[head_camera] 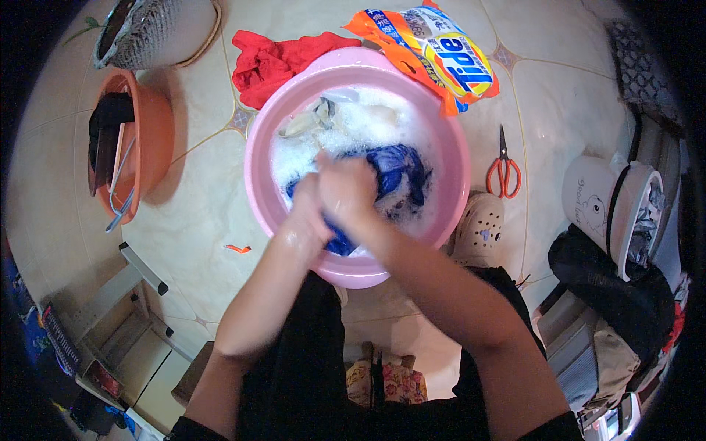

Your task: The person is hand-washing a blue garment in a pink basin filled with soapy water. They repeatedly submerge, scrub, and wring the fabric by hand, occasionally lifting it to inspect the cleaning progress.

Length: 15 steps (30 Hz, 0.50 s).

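Observation:
Before me on the floor stands a pink plastic basin [258, 182] of foamy water. My left hand [310, 206] and my right hand [347, 184] meet over its near half, both blurred. They are closed on a wet blue cloth [397, 168], which spreads to the right in the suds and hangs toward the near rim. Exactly how the fingers hold it is hidden by the blur. A pale cloth with a dark part [306, 118] lies in the foam on the far side of the basin.
Against the far rim rest a red cloth [287, 60] and an orange Tide detergent bag [441, 52]. Red-handled scissors [503, 168] and my beige clog [480, 226] are at the right. An orange bucket [154, 138] stands left; a white bin [587, 201] stands far right.

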Tool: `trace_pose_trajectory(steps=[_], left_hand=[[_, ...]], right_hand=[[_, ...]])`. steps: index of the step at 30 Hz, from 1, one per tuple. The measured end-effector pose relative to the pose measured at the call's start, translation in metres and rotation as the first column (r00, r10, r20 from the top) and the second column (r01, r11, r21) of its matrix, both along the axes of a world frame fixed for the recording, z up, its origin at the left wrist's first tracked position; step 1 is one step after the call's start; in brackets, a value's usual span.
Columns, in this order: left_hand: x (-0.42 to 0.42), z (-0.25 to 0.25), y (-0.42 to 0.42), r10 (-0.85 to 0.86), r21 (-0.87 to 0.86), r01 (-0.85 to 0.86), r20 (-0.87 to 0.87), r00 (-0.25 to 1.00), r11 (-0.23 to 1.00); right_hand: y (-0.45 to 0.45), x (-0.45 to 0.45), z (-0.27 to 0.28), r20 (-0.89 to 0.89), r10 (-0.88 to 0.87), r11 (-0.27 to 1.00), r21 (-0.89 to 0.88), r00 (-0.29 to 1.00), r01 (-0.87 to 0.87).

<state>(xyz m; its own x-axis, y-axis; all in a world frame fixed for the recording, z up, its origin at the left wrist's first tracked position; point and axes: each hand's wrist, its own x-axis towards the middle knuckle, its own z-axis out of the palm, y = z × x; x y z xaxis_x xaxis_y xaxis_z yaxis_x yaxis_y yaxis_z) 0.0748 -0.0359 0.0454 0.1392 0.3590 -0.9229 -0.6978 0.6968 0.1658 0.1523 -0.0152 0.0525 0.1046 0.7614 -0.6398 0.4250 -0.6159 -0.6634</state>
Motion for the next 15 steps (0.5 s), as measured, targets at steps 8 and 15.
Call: trace_pose_trajectory(steps=[8, 15], left_hand=[[-0.049, 0.025, 0.024, -0.486, 0.091, 0.773, -0.73, 0.481, 0.627], [-0.06, 0.011, 0.016, -0.301, -0.528, 0.84, -0.787, -0.538, -0.121]], right_hand=[[0.03, 0.064, 0.018, -0.053, 0.301, 0.954, 0.022, 0.952, -0.3], [0.029, 0.072, -0.009, 0.41, 0.676, 0.555, 0.263, 0.613, -0.789]])
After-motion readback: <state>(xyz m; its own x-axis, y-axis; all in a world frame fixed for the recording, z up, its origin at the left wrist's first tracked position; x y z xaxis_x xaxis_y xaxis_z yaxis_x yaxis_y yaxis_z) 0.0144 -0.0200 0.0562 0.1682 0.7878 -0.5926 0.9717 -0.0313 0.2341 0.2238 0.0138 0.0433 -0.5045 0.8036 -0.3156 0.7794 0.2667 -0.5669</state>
